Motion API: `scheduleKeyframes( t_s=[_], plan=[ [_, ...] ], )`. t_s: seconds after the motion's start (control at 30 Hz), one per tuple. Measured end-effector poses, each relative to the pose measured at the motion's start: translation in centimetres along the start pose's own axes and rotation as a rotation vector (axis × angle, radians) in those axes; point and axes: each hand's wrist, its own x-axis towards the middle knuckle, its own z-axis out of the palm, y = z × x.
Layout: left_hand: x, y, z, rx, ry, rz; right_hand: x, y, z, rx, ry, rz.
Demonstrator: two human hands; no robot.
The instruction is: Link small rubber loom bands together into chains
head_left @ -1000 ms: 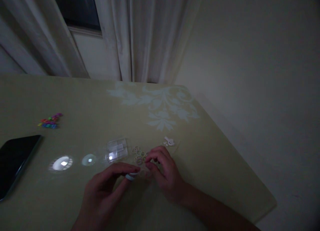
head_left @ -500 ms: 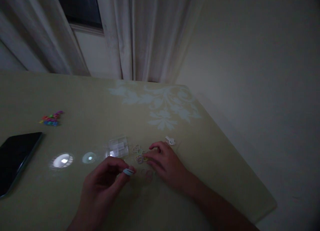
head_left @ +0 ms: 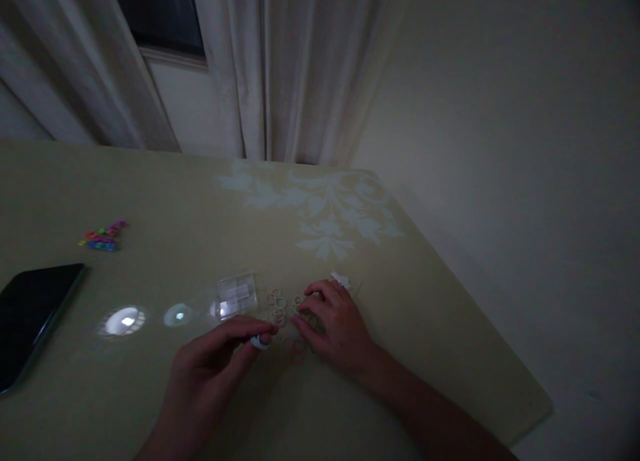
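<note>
So, compared with half a second ago, the pale rings have split up a bit: a few now sit apart from the main bunch, right by the fingers of my right hand. That hand has shifted slightly and now covers more of the white flat piece behind it. The index finger on my left hand reaches further toward the rings too.

Left grip is pinched together, thumb and index clamped on a small pale blue-white piece. Right grip is slightly apart, thumb and index over the rings on the counter; can't tell if a ring is touching the fingertips. Some pinkish rings lie on the near side, between my hands.

Clear box is just left of the pale rings, with a paler rectangle on it, too blurry to read. Phone is dark, over at the far left, with the colorful little pieces beyond it. Pale leafy pattern toward the back of the counter.
</note>
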Motion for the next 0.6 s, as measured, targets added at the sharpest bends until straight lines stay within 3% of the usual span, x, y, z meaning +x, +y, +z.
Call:
scheduleKeyframes(
  t_s=[0.23,0.6],
  plan=[
    [0.10,0.57,0.44,-0.060,0.026,-0.008,-0.01,0.30,0.37,-0.072,0.065,0.005],
    [0.00,0.38,0.32,-0.036,-0.029,-0.004,0.32,0.37,0.67,-0.116,-0.035,-0.009]
  ],
)
